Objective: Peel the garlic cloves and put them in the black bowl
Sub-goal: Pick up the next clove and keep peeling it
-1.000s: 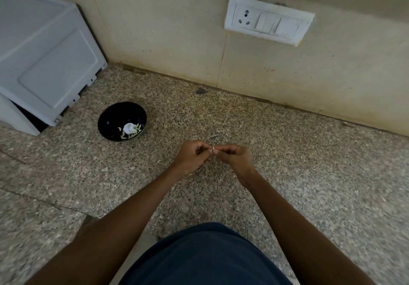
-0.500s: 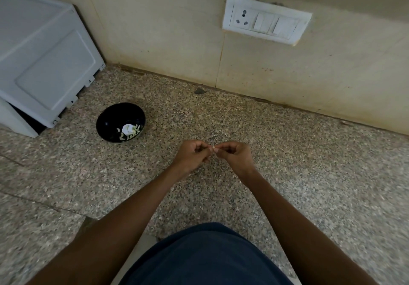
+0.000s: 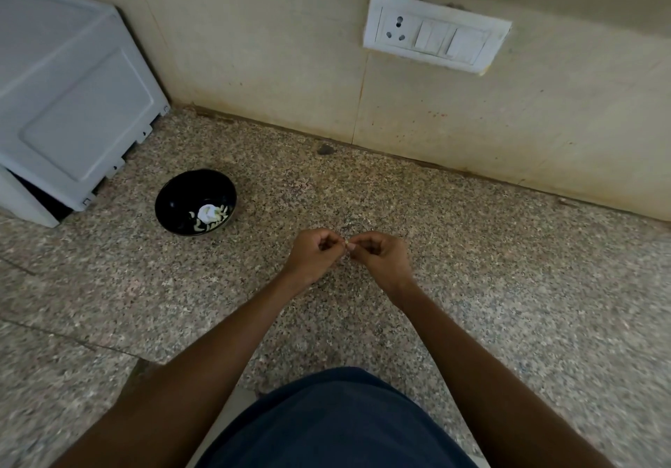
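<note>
My left hand and my right hand meet fingertip to fingertip above the speckled granite counter. Between their fingertips both pinch a small pale garlic clove, mostly hidden by the curled fingers. The black bowl stands to the left of my hands, a hand's width or two away. Several pale peeled cloves lie in its near right part.
A white appliance stands at the far left against the wall, close behind the bowl. A white socket and switch plate is on the beige wall behind. My dark blue shirt fills the bottom middle.
Both hands stay together pinching the clove, with only slight finger movement. The view has shifted a little.
</note>
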